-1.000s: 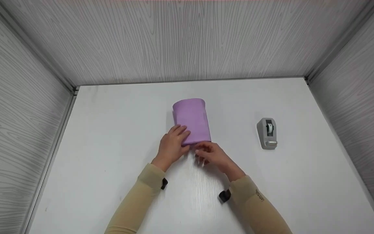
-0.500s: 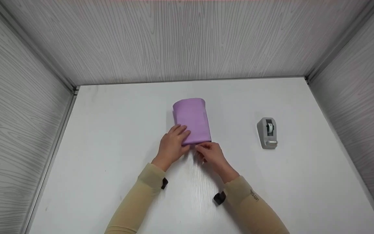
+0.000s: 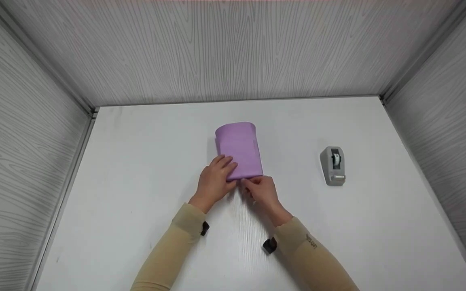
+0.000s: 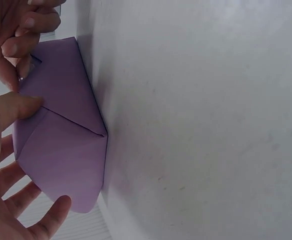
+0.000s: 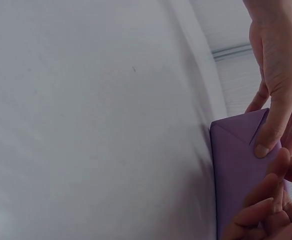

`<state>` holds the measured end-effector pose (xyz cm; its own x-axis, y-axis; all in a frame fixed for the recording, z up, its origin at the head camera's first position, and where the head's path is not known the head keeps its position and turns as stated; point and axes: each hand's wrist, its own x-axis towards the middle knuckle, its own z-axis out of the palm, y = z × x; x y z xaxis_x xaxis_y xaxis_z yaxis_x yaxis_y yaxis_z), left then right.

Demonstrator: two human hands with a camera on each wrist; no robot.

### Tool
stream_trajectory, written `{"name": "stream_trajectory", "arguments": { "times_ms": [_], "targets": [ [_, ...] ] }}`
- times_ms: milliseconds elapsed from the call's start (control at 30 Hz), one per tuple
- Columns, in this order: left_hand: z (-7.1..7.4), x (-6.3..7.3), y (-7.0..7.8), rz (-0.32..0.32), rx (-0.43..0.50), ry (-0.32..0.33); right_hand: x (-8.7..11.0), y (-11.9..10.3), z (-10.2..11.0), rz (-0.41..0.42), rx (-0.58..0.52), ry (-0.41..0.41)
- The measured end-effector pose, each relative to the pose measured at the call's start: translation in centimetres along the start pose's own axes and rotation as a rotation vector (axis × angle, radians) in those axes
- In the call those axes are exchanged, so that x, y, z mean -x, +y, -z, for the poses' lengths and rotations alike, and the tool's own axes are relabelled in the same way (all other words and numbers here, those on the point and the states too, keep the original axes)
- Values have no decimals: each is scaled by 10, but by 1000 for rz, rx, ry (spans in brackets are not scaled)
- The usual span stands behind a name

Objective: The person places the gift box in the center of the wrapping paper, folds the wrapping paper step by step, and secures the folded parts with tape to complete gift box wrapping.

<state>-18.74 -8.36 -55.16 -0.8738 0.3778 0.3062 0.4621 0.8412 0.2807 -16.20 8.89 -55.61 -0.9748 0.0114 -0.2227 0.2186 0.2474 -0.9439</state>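
Observation:
A package wrapped in purple paper point(image 3: 241, 147) lies in the middle of the white table, its far end curved. Its near end shows folded flaps point(image 4: 68, 112) with a diagonal seam in the left wrist view. My left hand point(image 3: 213, 181) grips the package: fingers spread over the top, thumb pressed on the flap at the near end. At that same end, right of the left thumb, my right hand point(image 3: 263, 192) has thumb and index finger pinched together. A small shiny piece of clear tape point(image 4: 34, 64) shows at those fingertips, partly hidden by them.
A grey tape dispenser point(image 3: 333, 167) with a roll in it stands on the table to the right. Grey wood-grain panels point(image 3: 217, 52) wall the table point(image 3: 144, 153) at the back and both sides. A small black device hangs at each sleeve cuff.
My right hand and forearm have shifted slightly left along the near end, and its fingers have drawn closer together. The left hand and the package have stayed put.

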Motion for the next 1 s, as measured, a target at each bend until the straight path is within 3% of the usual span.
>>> {"name": "stream_trajectory", "arguments": {
  "times_ms": [333, 533, 867, 1000],
  "targets": [
    [-1, 0, 0, 4, 6, -2, -1, 3, -1, -9, 63, 3],
    [-2, 1, 0, 16, 6, -8, -2, 2, -1, 5, 58, -37],
    [0, 1, 1, 15, 7, -7, -4, 2, -1, -110, 22, -98],
    [0, 0, 1, 14, 10, -5, -2, 1, 0, -119, 22, -144]
  ]
}}
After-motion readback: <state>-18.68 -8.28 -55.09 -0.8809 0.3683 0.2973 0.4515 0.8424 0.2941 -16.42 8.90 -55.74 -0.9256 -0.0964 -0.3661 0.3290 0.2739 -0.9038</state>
